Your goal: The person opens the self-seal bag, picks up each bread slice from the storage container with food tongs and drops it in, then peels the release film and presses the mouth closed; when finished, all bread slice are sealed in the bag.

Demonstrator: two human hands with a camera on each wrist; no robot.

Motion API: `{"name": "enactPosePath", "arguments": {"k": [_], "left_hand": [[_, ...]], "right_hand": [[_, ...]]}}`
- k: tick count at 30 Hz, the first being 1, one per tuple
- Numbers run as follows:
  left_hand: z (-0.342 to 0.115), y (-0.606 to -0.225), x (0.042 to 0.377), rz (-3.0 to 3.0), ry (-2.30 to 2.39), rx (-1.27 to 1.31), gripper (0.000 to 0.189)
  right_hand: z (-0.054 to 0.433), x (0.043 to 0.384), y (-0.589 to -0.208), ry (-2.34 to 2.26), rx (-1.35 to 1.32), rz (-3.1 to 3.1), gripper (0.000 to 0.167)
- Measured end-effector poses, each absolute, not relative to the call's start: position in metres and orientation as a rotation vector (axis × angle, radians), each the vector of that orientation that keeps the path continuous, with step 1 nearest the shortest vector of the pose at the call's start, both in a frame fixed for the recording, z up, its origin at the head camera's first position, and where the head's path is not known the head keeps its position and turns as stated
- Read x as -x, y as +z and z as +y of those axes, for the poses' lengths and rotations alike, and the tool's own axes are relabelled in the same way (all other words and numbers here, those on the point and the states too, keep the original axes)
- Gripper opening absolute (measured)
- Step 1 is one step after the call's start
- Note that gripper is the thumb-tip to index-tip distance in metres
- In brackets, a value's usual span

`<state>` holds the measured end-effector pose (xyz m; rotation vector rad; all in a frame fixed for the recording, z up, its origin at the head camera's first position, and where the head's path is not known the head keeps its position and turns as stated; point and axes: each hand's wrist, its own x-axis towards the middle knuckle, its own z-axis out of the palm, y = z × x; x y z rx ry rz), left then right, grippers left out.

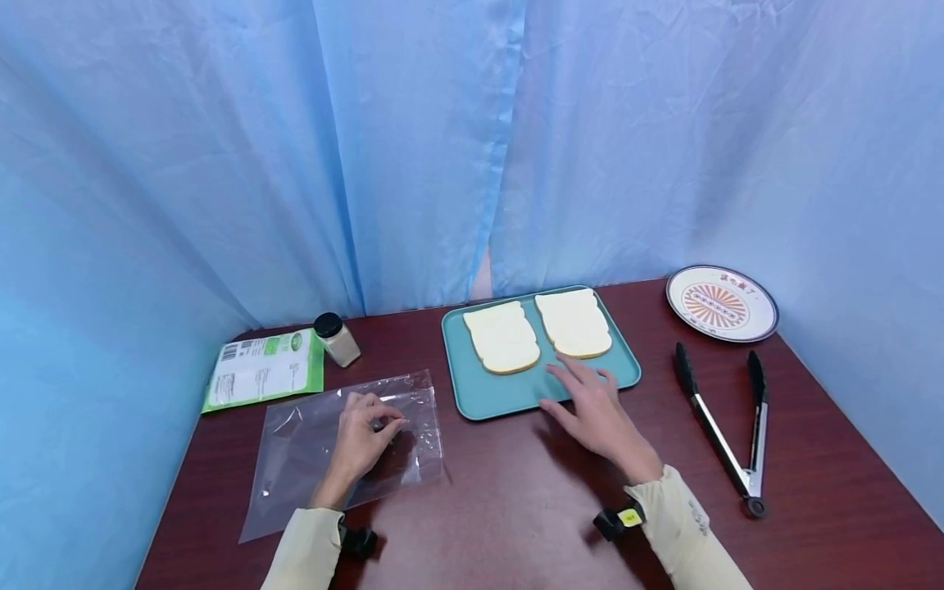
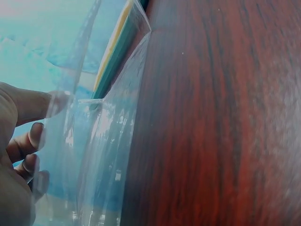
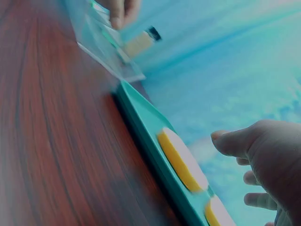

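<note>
With thumb and fingertips my left hand [image 1: 360, 433] pinches a clear plastic bag [image 1: 295, 463] spread at the table's left. In the left wrist view, the raised film of the bag [image 2: 101, 150] stands in front of my fingers. My right hand [image 1: 599, 419], fingers spread and holding nothing, hovers over the near edge of a teal tray [image 1: 483, 401]. Two slices of bread lie flat on it: a left slice [image 1: 503, 338] and a right slice [image 1: 575, 322], close by my right fingertips. Yellow crust edges the slices in the right wrist view.
Behind the bag are a green-and-white packet [image 1: 264, 369] and a black-lidded jar [image 1: 339, 342] of pale contents. Black-tipped tongs [image 1: 719, 442] lie spread at the right, below a patterned plate [image 1: 752, 315]. Blue curtains [image 1: 413, 156] hang around the dark red wooden table [image 1: 509, 508].
</note>
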<state>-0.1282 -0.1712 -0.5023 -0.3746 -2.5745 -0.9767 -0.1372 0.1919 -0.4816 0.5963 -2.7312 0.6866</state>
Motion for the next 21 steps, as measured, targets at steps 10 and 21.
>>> {"name": "enactPosePath", "arguments": {"k": [10, 21], "left_hand": [[-0.17, -0.503, 0.128, -2.563, -0.963, 0.379, 0.012], [-0.17, -0.502, 0.128, -2.587, -0.976, 0.363, 0.012]], "right_hand": [[0.252, 0.12, -0.485, 0.703, -0.322, -2.691, 0.053], [0.315, 0.094, -0.495, 0.704, 0.013, -2.757, 0.052]]}}
